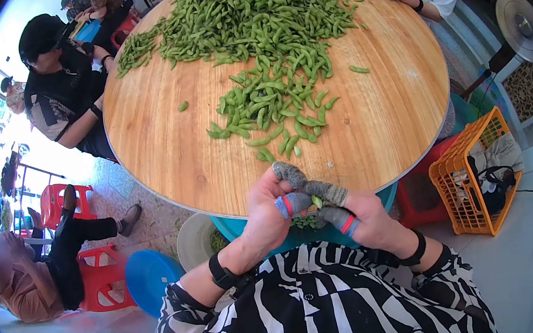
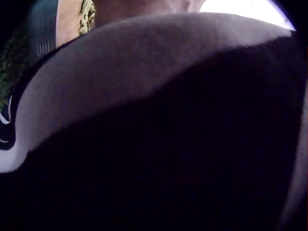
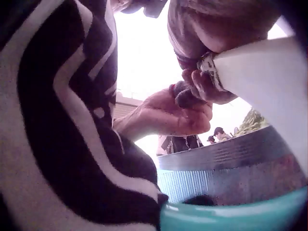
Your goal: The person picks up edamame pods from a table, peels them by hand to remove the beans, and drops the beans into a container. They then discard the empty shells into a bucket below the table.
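Note:
Both hands meet above my lap at the table's near edge in the head view, with cloth covers on thumbs and forefingers. My right hand (image 1: 366, 215) pinches a green pod (image 1: 317, 201) between covered thumb and forefinger. The curled left hand (image 1: 266, 215) has its covered fingertips against the same pod, its hold partly hidden. A large heap of green pods (image 1: 253, 16) covers the far part of the round wooden table (image 1: 162, 140), trailing toward me. The right wrist view shows the left hand (image 3: 168, 113) meeting the right hand (image 3: 211, 84); dark cloth fills most of the left wrist view.
Under the table edge are a teal basin (image 1: 224, 226) and a whitish bucket (image 1: 194, 242). A blue tub (image 1: 153, 279) and red stools (image 1: 103, 279) stand left, an orange crate (image 1: 446, 176) right. People sit at both sides; a fan (image 1: 520, 24) is at right.

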Tool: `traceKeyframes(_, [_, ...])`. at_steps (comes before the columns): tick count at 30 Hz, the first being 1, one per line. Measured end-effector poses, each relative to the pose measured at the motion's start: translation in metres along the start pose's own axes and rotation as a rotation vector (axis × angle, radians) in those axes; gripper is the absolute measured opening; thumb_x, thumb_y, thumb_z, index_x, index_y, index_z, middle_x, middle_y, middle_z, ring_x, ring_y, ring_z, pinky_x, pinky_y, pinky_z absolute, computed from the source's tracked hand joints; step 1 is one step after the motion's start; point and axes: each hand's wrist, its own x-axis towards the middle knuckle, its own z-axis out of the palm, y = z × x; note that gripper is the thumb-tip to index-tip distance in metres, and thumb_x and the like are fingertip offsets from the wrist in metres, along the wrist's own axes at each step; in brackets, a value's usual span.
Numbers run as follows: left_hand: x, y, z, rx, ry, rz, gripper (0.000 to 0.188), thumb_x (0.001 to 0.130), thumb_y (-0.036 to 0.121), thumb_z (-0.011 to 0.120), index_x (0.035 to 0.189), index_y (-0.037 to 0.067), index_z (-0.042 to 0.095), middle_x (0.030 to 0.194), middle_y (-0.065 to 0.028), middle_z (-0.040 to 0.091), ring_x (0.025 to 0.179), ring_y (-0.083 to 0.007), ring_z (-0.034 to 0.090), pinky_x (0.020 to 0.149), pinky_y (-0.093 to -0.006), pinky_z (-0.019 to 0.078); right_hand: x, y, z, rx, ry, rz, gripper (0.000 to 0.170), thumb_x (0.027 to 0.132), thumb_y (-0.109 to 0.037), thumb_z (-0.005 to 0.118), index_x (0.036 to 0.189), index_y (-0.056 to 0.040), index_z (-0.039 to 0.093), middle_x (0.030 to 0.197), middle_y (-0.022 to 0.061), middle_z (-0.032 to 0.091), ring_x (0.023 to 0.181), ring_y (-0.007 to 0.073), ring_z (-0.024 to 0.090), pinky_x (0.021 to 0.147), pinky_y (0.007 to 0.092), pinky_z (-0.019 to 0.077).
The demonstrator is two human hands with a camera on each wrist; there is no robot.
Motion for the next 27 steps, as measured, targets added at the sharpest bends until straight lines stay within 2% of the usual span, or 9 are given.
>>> traceKeyframes(1, [0.000, 0.000, 0.003, 0.001, 0.002, 0.001, 0.032, 0.075, -0.011, 0.060, 0.102, 0.004, 0.050, 0.087, -0.0061, 0.063, 0.074, -0.0123, 0.060, 0.064, -0.0242, 0.0485, -0.001, 0.004, 0.003, -0.244, 0.063, -0.269, 0.037, 0.086, -0.001, 0.058, 0.123, -0.0009, 0.054, 0.082, 0.0089, 0.066, 0.064, 0.0158, 0.061, 0.056, 0.0276, 0.0477])
traceKeyframes(5, [-0.004, 0.001, 0.016, 0.319, 0.018, 0.011, 0.027, 0.078, -0.008, 0.058, 0.101, 0.003, 0.051, 0.086, -0.0051, 0.063, 0.079, -0.0115, 0.060, 0.069, -0.0255, 0.0490, -0.007, 0.003, 0.003, -0.144, 0.126, -0.141, 0.036, 0.080, 0.000, 0.063, 0.115, 0.0024, 0.056, 0.084, 0.0152, 0.065, 0.069, 0.0267, 0.064, 0.062, 0.0334, 0.0508])
traceKeyframes(7, [-0.011, 0.003, 0.016, 0.369, 0.005, 0.000, 0.024, 0.079, -0.007, 0.058, 0.100, 0.003, 0.051, 0.086, -0.0048, 0.063, 0.081, -0.0109, 0.060, 0.071, -0.0262, 0.0490, -0.012, 0.007, -0.003, -0.344, 0.040, -0.148, 0.032, 0.077, -0.002, 0.065, 0.108, 0.0034, 0.058, 0.083, 0.0175, 0.063, 0.068, 0.0314, 0.063, 0.060, 0.0347, 0.0506])
traceKeyframes(11, [-0.042, 0.037, 0.001, 1.058, -0.160, -0.017, 0.022, 0.075, 0.000, 0.062, 0.095, 0.003, 0.053, 0.084, -0.0093, 0.064, 0.077, -0.0222, 0.063, 0.067, -0.0327, 0.0488, -0.024, 0.008, -0.011, -0.435, -0.167, -0.089, 0.031, 0.074, -0.003, 0.067, 0.103, 0.0029, 0.059, 0.077, 0.0178, 0.061, 0.068, 0.0341, 0.062, 0.059, 0.0360, 0.0504])
traceKeyframes(14, [-0.077, 0.079, -0.013, 1.829, -0.313, -0.044, 0.027, 0.067, 0.007, 0.066, 0.091, 0.003, 0.056, 0.079, -0.0137, 0.059, 0.073, -0.0345, 0.058, 0.066, -0.0400, 0.0470, -0.019, 0.010, -0.023, -0.610, -0.035, -0.082, 0.032, 0.075, -0.002, 0.068, 0.106, 0.0017, 0.058, 0.085, 0.0172, 0.062, 0.074, 0.0300, 0.064, 0.063, 0.0315, 0.0508])
traceKeyframes(16, [-0.101, 0.096, -0.028, 2.215, -0.258, -0.036, 0.027, 0.064, 0.008, 0.068, 0.089, 0.004, 0.058, 0.080, -0.0150, 0.055, 0.077, -0.0335, 0.056, 0.070, -0.0415, 0.0460, -0.004, 0.006, -0.032, -0.831, 0.071, -0.158, 0.030, 0.074, -0.002, 0.068, 0.103, 0.0001, 0.059, 0.085, 0.0151, 0.059, 0.072, 0.0313, 0.062, 0.060, 0.0352, 0.0497])
traceKeyframes(20, [-0.113, 0.108, -0.047, 2.372, -0.064, -0.122, 0.025, 0.066, 0.007, 0.067, 0.089, 0.003, 0.059, 0.087, -0.0170, 0.056, 0.087, -0.0344, 0.056, 0.075, -0.0423, 0.0450, 0.036, 0.000, -0.022, -1.010, -0.002, -0.156, 0.019, 0.076, -0.010, 0.067, 0.091, -0.0020, 0.057, 0.086, 0.0133, 0.051, 0.072, 0.0314, 0.059, 0.059, 0.0392, 0.0481])
traceKeyframes(22, [-0.093, 0.107, -0.044, 1.997, 0.023, 0.054, 0.022, 0.074, 0.007, 0.065, 0.095, 0.002, 0.061, 0.086, -0.0163, 0.057, 0.082, -0.0373, 0.056, 0.071, -0.0420, 0.0461, 0.056, 0.007, -0.015, -1.038, 0.009, -0.165, 0.019, 0.076, -0.011, 0.066, 0.089, -0.0021, 0.056, 0.086, 0.0135, 0.051, 0.072, 0.0320, 0.059, 0.059, 0.0401, 0.0484])
traceKeyframes(27, [-0.032, 0.094, -0.023, 1.685, -0.014, 0.251, 0.016, 0.080, 0.007, 0.062, 0.094, 0.001, 0.059, 0.083, -0.0193, 0.056, 0.075, -0.0384, 0.057, 0.065, -0.0438, 0.0452, 0.086, 0.038, -0.003, -1.198, 0.004, -0.165, 0.017, 0.075, -0.009, 0.064, 0.086, -0.0020, 0.053, 0.088, 0.0153, 0.051, 0.072, 0.0340, 0.059, 0.060, 0.0423, 0.0489])
